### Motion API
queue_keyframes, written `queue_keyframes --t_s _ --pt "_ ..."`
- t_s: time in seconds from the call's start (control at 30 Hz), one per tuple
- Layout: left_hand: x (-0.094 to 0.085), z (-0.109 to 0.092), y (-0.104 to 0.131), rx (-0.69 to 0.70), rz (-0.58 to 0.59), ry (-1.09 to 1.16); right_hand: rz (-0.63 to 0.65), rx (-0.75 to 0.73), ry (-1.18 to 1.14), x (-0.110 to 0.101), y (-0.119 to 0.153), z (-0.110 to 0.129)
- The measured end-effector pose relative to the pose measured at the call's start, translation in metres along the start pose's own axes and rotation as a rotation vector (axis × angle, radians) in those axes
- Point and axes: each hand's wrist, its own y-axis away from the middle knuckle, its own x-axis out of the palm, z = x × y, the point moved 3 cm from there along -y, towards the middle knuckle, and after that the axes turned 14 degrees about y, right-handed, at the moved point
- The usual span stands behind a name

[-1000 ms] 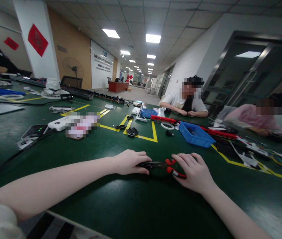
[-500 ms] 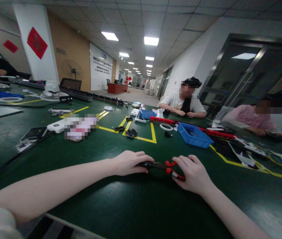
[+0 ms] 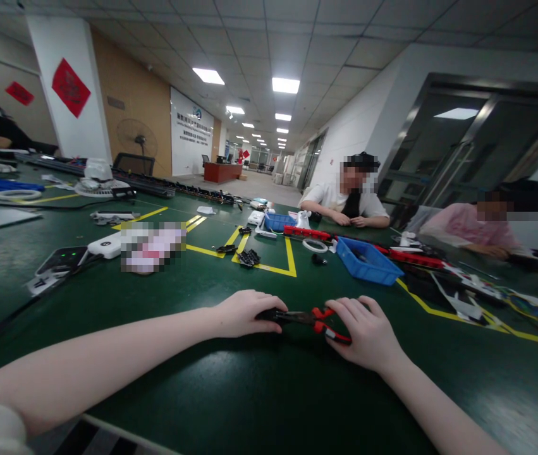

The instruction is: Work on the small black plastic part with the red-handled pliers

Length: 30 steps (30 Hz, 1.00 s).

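Between the fingers and thumb of my left hand [image 3: 244,313] is a small black part [image 3: 272,315], partly covered by the fingers. My right hand [image 3: 368,332] is wrapped round the red and black handles of a pair of long-nose pliers [image 3: 318,320]. The pliers point left, and their jaws meet the right end of the black part; whether they pinch it I cannot tell. Both hands are low over the green table [image 3: 231,392]. Beyond them, inside yellow tape lines, lie several similar black parts [image 3: 248,257].
A blue bin [image 3: 368,262] stands ahead on the right, with a white ring [image 3: 315,246] and red strips [image 3: 306,232] behind it. To the left are a phone [image 3: 152,249], a white device [image 3: 107,245] and a black cable [image 3: 7,325]. Two people sit across at the right.
The view has shifted slightly. My hands keep their hold on the black part and the pliers, with hardly any other visible movement.
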Motion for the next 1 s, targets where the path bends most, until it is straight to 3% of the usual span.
queue_keyframes --t_s 0.23,0.83,1.0 --pt "0.0009 0.0068 -0.0005 -0.074 0.0 0.06 -0.031 0.017 0.042 -0.0004 -0.0019 -0.0027" --pt "0.0011 0.0068 -0.0005 0.023 0.008 0.088 -0.064 0.028 0.099 -0.0008 -0.0038 -0.0036" --pt "0.0012 0.008 -0.0003 0.014 -0.008 0.082 -0.01 0.044 0.069 0.0017 -0.0029 -0.0043"
